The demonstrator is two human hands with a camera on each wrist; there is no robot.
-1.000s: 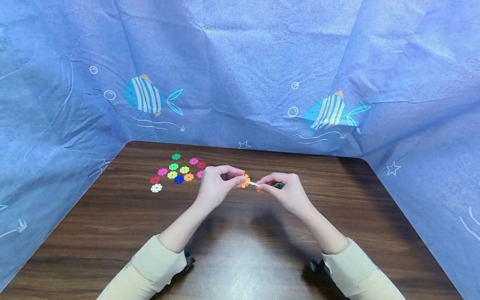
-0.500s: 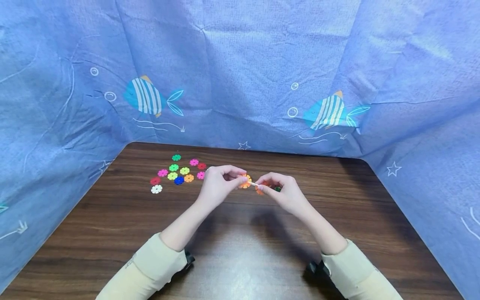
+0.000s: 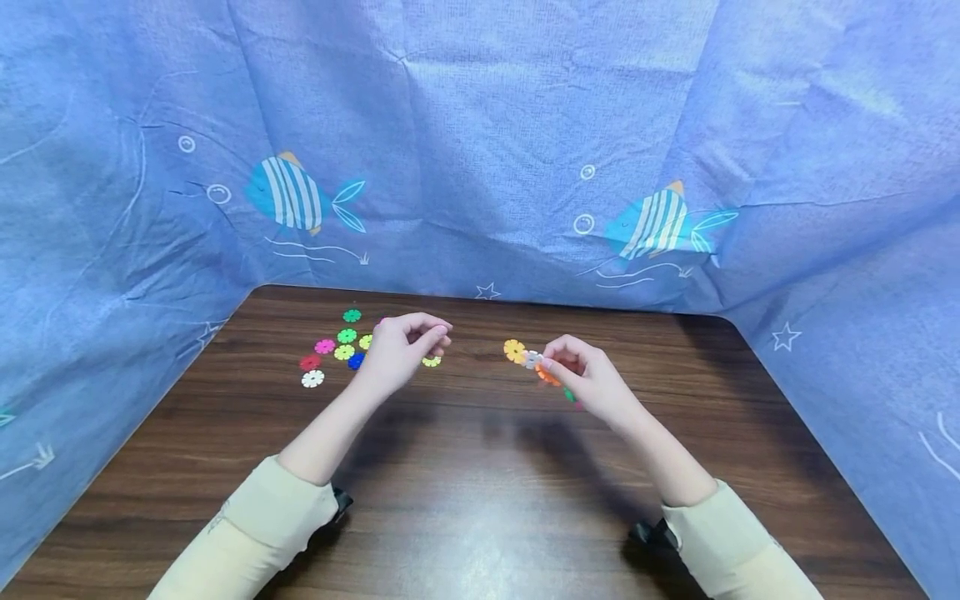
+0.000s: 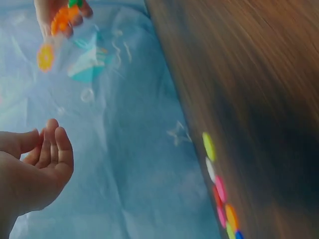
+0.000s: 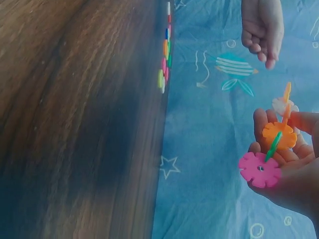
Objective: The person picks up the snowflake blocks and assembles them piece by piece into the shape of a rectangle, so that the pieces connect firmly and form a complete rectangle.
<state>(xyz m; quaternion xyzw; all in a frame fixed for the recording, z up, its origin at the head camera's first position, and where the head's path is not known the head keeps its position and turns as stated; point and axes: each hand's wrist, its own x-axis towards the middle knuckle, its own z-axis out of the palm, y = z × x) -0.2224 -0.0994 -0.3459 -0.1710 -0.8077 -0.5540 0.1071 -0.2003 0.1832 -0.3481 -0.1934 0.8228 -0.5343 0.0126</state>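
Note:
My right hand (image 3: 592, 382) pinches a chain of interlocked plastic snowflake discs above the table. A yellow-orange disc (image 3: 513, 351) forms its far left end, then a white disc (image 3: 533, 359) near the fingertips. In the right wrist view, orange discs (image 5: 280, 135), a green disc (image 5: 274, 146) seen edge-on and a pink disc (image 5: 260, 170) follow toward the palm. My left hand (image 3: 397, 354) hovers apart from the chain to its left, thumb near the loosely bent fingers. Nothing shows between those fingers in the left wrist view. A yellow-green disc (image 3: 432, 362) lies on the table beyond it.
Several loose discs lie flat at the table's back left, among them a white disc (image 3: 312, 378), a red disc (image 3: 310, 362) and a blue disc (image 3: 356, 361). My left hand covers some. A blue fish-print cloth (image 3: 480, 167) hangs behind the brown wooden table (image 3: 480, 467).
My left hand has let go of the yellow-orange disc and moved left toward the loose discs. The right hand has shifted slightly right, with the whole chain in its grip.

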